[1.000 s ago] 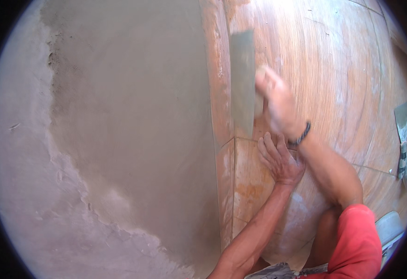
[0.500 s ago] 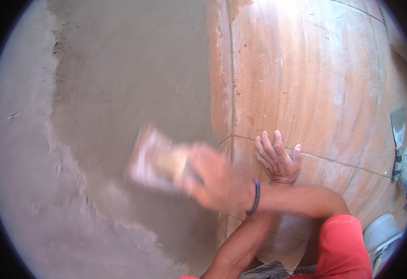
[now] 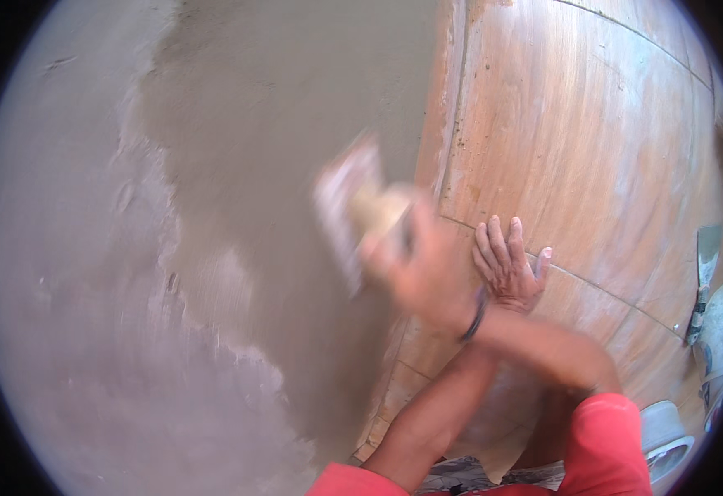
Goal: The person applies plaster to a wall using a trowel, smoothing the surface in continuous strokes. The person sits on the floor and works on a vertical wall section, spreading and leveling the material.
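My right hand (image 3: pixel 423 277), with a dark band at the wrist, is shut on the handle of a plastering float (image 3: pixel 349 217) that is blurred by motion. The float lies over the darker wet mortar (image 3: pixel 295 116), close to the edge of the orange-brown tiles (image 3: pixel 593 149). My left hand (image 3: pixel 508 266) rests flat on a tile with its fingers spread, just right of my right hand. The two forearms cross, the right one passing over the left.
Lighter, drier grey mortar (image 3: pixel 64 298) fills the left side. A trowel (image 3: pixel 703 277) lies on the tiles at the far right. White containers (image 3: pixel 667 434) stand at the lower right. My red sleeve (image 3: pixel 601 450) shows at the bottom.
My right hand swung the float from the tile edge leftward over the wet mortar, then back up and right toward the tiles. My left hand stayed flat on its tile.
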Available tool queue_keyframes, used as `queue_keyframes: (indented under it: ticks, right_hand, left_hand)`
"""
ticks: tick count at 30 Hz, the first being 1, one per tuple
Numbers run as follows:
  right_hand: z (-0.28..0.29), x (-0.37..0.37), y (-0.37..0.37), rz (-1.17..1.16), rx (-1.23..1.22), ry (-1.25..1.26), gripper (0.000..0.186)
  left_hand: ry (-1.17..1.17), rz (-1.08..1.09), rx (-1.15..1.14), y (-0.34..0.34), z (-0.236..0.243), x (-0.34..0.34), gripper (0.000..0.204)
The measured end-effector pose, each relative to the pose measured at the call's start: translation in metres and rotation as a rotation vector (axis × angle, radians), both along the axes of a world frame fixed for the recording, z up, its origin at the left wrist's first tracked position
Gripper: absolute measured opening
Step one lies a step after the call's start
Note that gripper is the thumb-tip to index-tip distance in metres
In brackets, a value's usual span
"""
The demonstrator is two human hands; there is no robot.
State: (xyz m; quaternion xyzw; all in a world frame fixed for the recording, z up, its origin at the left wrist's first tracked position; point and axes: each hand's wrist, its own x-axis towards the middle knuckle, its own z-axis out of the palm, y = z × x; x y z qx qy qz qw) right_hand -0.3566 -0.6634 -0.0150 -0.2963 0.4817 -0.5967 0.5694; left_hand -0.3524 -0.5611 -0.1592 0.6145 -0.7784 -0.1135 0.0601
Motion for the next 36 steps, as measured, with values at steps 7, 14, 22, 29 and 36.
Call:
queue_keyframes:
  ticks: [7,14,22,29,36]
  right_hand:
    - [0.074,0.003,0.074,0.116,-0.415,0.023,0.048]
    - [-0.114,-0.184,0.075,-0.495,0.194,-0.647,0.047]
    - [-0.219,-0.271,0.163,-0.542,0.185,-0.364,0.047]
    - [-0.211,-0.258,0.147,-0.418,-0.002,-0.059,0.044]
    - [-0.242,-0.282,0.151,-0.528,-0.018,0.479,0.052]
  left_hand:
    - [0.037,0.019,0.021,-0.002,0.0,-0.006,0.072]
    - [0.021,0.004,-0.02,-0.002,0.002,-0.001,0.074]
    - [0.029,0.018,0.046,-0.001,0.007,-0.005,0.076]
    - [0.016,0.031,0.025,-0.002,0.008,0.0,0.076]
    - [0.012,0.024,-0.031,-0.002,-0.003,-0.015,0.075]
